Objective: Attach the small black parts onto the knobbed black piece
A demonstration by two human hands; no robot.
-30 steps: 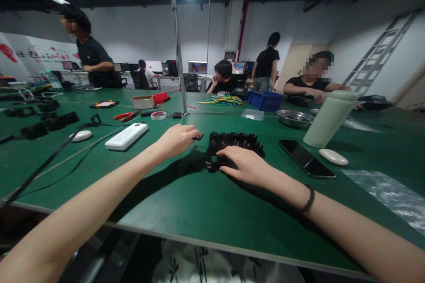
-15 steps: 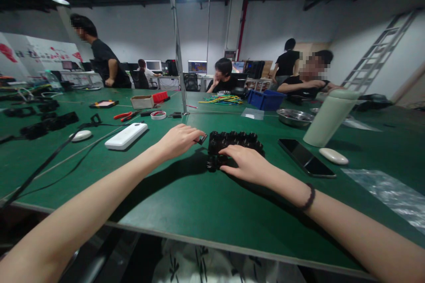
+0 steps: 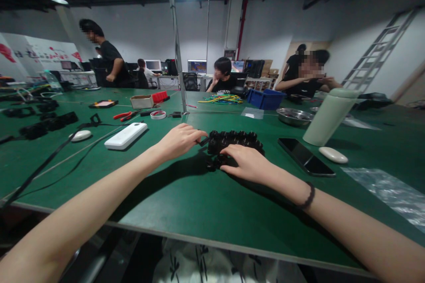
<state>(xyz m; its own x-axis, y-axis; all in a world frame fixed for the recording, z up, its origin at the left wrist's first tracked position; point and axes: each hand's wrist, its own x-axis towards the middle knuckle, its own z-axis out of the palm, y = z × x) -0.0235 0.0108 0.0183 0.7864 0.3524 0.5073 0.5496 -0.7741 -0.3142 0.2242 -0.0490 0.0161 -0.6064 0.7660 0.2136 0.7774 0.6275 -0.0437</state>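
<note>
Pinching small black clip [image 3: 202,141] in left hand [image 3: 179,140], right hand [image 3: 247,163] flat, steadying black connector block [image 3: 235,140] on bench [image 3: 199,203]. Align clip squarely; press gently.

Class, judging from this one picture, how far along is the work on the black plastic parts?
Done: a row of black linked parts lies joined on the green table. In hand: the left hand pinches a small black piece at the row's left end, while the right hand presses on its near end. Left: more black parts lie far left, apparently unjoined.
</note>
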